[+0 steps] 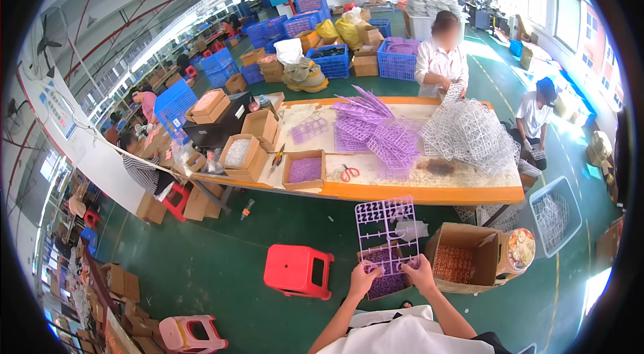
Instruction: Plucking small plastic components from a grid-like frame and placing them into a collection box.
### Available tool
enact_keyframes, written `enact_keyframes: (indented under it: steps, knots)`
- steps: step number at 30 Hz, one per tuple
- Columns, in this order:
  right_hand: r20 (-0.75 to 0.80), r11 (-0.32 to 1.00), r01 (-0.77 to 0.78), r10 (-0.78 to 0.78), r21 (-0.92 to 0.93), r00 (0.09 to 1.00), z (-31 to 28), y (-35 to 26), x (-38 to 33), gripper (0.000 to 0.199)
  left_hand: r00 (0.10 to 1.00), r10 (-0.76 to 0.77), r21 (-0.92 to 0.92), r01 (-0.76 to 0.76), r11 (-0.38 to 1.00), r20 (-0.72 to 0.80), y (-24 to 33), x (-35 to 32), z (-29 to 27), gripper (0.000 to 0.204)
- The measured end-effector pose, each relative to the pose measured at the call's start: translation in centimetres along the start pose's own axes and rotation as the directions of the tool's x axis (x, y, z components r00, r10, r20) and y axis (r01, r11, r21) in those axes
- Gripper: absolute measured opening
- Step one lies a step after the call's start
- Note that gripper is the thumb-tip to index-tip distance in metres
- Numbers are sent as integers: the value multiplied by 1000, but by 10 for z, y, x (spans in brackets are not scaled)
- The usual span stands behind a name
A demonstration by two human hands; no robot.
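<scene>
A light purple plastic sprue frame (387, 228) stands tilted up in front of me, with small parts still attached in its upper rows. My left hand (364, 279) is closed on its lower left corner, and my right hand (421, 273) grips the lower right. Some of the fingers are hidden behind the frame's bars. Beneath the frame is a cardboard box (407, 281) holding loose purple pieces (386, 285), partly covered by my hands. To the right of it stands a larger cardboard box (488, 257) with orange-brown pieces inside.
The long table (429, 196) ahead bears purple sprues (362, 127), white sprues (469, 136), red-handled scissors (349, 172), pliers (276, 159) and a box of purple pieces (305, 170). A red stool (288, 270) stands left, a pale blue bin (560, 213) right. A co-worker (439, 62) stands across the table.
</scene>
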State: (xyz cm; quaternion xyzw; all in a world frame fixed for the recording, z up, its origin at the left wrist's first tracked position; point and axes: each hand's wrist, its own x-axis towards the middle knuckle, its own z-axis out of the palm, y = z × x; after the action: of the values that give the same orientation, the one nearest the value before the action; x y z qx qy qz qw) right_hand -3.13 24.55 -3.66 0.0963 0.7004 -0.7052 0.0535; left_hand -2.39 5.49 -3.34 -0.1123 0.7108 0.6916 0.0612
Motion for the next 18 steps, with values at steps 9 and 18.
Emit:
enact_keyframes:
  steps: [9, 18]
  knots:
    - [297, 901, -345, 264, 263, 918, 0, -32, -10, 13, 995, 103, 340, -99, 935, 5, -31, 7, -10, 38]
    - [106, 995, 87, -81, -55, 991, 3, 1, -5, 13, 964, -161, -118, 189, 975, 210, -17, 2, -12, 34]
